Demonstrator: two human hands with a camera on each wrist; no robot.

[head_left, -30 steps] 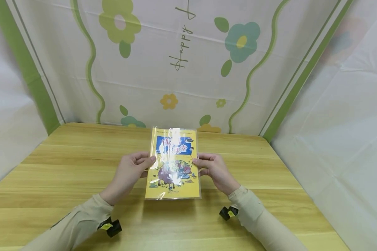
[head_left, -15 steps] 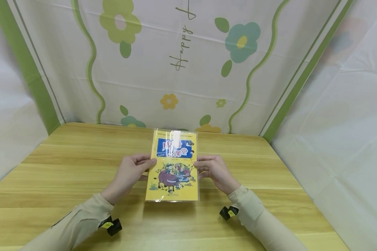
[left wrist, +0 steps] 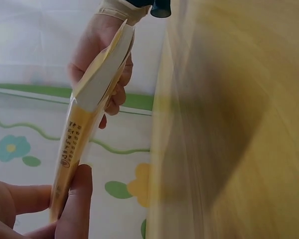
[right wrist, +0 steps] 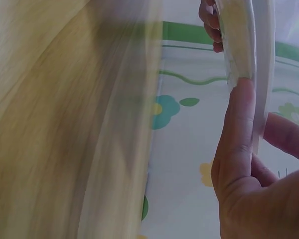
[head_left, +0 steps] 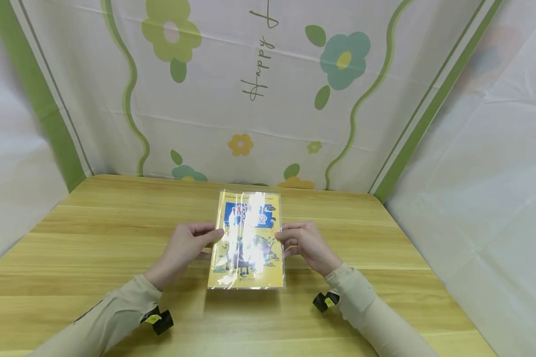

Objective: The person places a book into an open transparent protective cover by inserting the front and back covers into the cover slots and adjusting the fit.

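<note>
A yellow book [head_left: 225, 258] in a glossy clear cover is held up over the table, its front toward the head camera. A blue title panel and a cartoon picture show on it, partly washed out by glare. My left hand [head_left: 185, 250] pinches the left edge, thumb on the front and fingers behind. On the opposite edge, my right hand [head_left: 305, 244] grips in the same way. The left wrist view shows the book's spine [left wrist: 70, 149] between thumb and finger. From the right wrist, the page edges [right wrist: 261, 64] appear between my fingers.
The wood-grain table [head_left: 116, 223] lies below, with the book's shadow on it. A white cloth [head_left: 196, 104] with printed flowers hangs behind the table, and pale sheets flank both sides. Black wrist devices [head_left: 163, 322] sit under both forearms.
The book has sunk slightly toward me and tipped back a little, its top edge lower in view. Glare shifted across the cover. Both hands keep their hold.
</note>
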